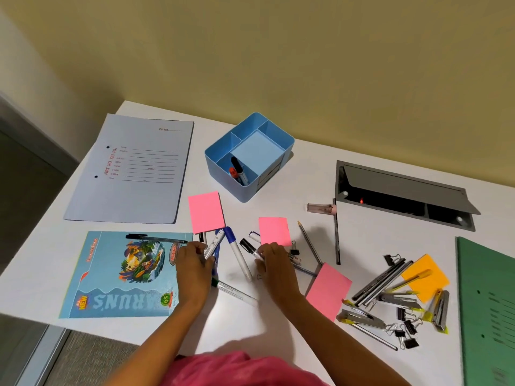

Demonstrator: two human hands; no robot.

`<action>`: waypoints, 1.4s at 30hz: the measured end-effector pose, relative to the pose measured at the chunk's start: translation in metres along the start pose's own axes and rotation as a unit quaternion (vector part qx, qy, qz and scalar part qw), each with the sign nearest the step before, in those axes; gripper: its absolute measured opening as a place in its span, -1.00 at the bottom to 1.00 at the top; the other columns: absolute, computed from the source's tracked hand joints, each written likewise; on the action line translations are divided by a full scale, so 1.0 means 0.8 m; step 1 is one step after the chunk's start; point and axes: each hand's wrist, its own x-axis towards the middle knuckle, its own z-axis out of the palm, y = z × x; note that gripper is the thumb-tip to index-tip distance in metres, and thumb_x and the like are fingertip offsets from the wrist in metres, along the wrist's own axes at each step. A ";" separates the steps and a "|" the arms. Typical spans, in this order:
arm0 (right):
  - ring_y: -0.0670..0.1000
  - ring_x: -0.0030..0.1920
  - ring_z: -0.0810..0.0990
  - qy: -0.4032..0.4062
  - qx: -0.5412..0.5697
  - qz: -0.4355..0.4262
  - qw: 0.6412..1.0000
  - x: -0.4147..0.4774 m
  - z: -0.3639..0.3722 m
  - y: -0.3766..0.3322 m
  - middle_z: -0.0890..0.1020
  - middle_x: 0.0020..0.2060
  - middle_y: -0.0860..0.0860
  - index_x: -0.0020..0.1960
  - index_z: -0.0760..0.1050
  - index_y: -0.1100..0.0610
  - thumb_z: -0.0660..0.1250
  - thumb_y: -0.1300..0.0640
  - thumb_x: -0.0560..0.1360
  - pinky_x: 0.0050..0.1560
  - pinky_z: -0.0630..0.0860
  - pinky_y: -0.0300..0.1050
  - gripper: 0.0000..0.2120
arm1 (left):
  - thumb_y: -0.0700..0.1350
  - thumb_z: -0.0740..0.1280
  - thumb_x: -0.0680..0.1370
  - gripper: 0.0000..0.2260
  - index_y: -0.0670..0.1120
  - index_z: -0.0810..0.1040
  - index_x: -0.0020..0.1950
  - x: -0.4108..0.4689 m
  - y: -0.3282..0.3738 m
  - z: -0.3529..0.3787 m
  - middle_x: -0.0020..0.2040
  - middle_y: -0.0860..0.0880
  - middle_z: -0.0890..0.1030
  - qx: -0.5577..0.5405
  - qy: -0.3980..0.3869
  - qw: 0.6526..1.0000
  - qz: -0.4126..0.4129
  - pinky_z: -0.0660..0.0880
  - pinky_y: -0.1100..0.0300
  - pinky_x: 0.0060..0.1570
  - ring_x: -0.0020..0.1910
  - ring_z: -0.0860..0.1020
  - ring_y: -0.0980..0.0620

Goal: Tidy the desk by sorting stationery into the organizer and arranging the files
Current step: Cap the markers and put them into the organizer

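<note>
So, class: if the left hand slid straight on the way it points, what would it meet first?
Probably the pink sticky note, just past the marker the left hand grips; depth is unclear.

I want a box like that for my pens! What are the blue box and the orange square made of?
The blue organizer looks like moulded plastic: smooth, one even colour, thin stiff walls with rounded corners. The orange sticky-note pad seems to be paper: matt, flat, with crisp square edges.
</note>
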 end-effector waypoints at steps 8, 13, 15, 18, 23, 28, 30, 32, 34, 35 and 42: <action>0.06 -0.14 0.46 0.099 0.076 0.013 0.992 0.025 -0.030 -0.010 0.53 -0.14 0.07 -0.05 0.47 0.20 0.28 0.26 0.37 -0.12 0.47 -0.09 -0.84 | -0.32 0.44 0.41 -0.74 -0.15 0.49 0.04 0.004 -0.005 0.006 -0.06 -0.12 0.50 0.046 -0.005 0.999 0.019 0.37 0.12 -0.13 -0.08 0.44 -0.06; 0.00 -0.24 0.45 0.211 0.151 -0.028 0.965 0.050 -0.069 -0.036 0.50 -0.22 0.08 -0.06 0.46 0.27 0.32 0.37 0.39 -0.22 0.40 -0.24 -0.86 | -0.32 0.44 0.41 -0.75 -0.16 0.49 0.02 0.004 -0.006 0.007 -0.09 -0.12 0.51 0.058 0.000 0.998 0.026 0.36 0.13 -0.16 -0.11 0.45 -0.06; -0.03 -0.25 0.46 0.232 0.188 -0.049 0.953 0.061 -0.082 -0.047 0.49 -0.22 0.07 -0.02 0.46 0.29 0.30 0.33 0.46 -0.24 0.41 -0.31 -0.89 | -0.32 0.43 0.41 -0.77 -0.16 0.50 0.01 0.005 -0.006 0.007 -0.10 -0.12 0.53 0.060 0.001 0.998 0.023 0.40 0.08 -0.16 -0.11 0.47 -0.08; -0.07 -0.17 0.53 0.211 0.226 -0.005 0.951 0.083 -0.103 -0.062 0.53 -0.15 0.03 0.07 0.43 0.21 0.30 0.18 0.53 -0.19 0.44 -0.40 -0.85 | -0.30 0.41 0.44 -0.79 -0.16 0.51 0.04 0.005 -0.004 0.006 -0.09 -0.12 0.55 0.056 0.003 0.998 0.013 0.45 0.01 -0.12 -0.09 0.49 -0.10; -0.02 0.08 0.56 0.206 0.218 0.041 0.953 0.127 -0.121 -0.082 0.56 0.08 0.07 0.23 0.38 0.18 0.26 0.06 0.56 0.04 0.58 -0.21 -0.70 | -0.30 0.38 0.48 -0.81 -0.19 0.51 0.07 0.002 0.005 0.001 -0.08 -0.09 0.53 0.019 0.024 0.999 0.019 0.37 0.09 -0.16 -0.12 0.46 -0.05; 0.10 0.11 0.51 0.197 0.188 -0.014 0.962 0.162 -0.125 -0.093 0.52 0.10 0.17 0.20 0.39 0.27 0.22 0.11 0.58 0.09 0.50 -0.12 -0.72 | -0.33 0.40 0.46 -0.80 -0.20 0.53 0.06 0.003 0.022 -0.007 -0.12 -0.06 0.51 0.002 0.048 0.998 0.037 0.24 0.20 -0.18 -0.14 0.40 0.00; 0.12 0.08 0.48 0.173 0.184 -0.028 0.967 0.169 -0.124 -0.095 0.51 0.07 0.18 0.16 0.39 0.30 0.18 0.14 0.58 0.04 0.36 -0.21 -0.75 | -0.32 0.37 0.48 -0.81 -0.20 0.53 0.08 0.004 0.029 -0.011 -0.11 -0.05 0.50 -0.007 0.053 0.998 0.040 0.24 0.20 -0.19 -0.13 0.41 -0.01; 0.13 0.06 0.48 0.150 0.163 -0.029 0.975 0.176 -0.120 -0.093 0.51 0.05 0.18 0.14 0.38 0.30 0.16 0.16 0.59 0.00 0.31 -0.24 -0.77 | -0.32 0.35 0.50 -0.82 -0.17 0.53 0.07 0.006 0.035 -0.014 -0.11 -0.01 0.48 -0.019 0.057 0.997 0.047 0.24 0.25 -0.19 -0.12 0.44 -0.02; 0.14 0.06 0.47 0.129 0.141 -0.032 0.981 0.179 -0.116 -0.091 0.51 0.04 0.17 0.12 0.40 0.30 0.16 0.17 0.59 -0.02 0.29 -0.26 -0.79 | -0.32 0.33 0.51 -0.83 -0.13 0.52 0.05 0.007 0.040 -0.017 -0.10 0.00 0.48 -0.039 0.059 0.996 0.048 0.23 0.30 -0.20 -0.12 0.47 -0.02; 0.15 0.06 0.47 0.117 0.133 -0.034 0.984 0.181 -0.114 -0.090 0.51 0.04 0.18 0.11 0.41 0.30 0.16 0.18 0.59 -0.01 0.29 -0.24 -0.79 | -0.32 0.33 0.51 -0.83 -0.13 0.53 0.06 0.008 0.042 -0.018 -0.09 0.00 0.48 -0.047 0.060 0.996 0.046 0.25 0.30 -0.18 -0.11 0.48 -0.03; 0.14 0.16 0.51 0.091 0.066 -0.026 0.993 0.190 -0.098 -0.079 0.54 0.13 0.18 0.22 0.45 0.27 0.32 0.16 0.54 0.14 0.49 -0.09 -0.70 | -0.29 0.35 0.52 -0.80 -0.12 0.53 0.12 0.014 0.051 -0.020 -0.05 0.01 0.52 -0.073 0.063 0.994 0.044 0.44 0.11 -0.11 -0.08 0.53 -0.05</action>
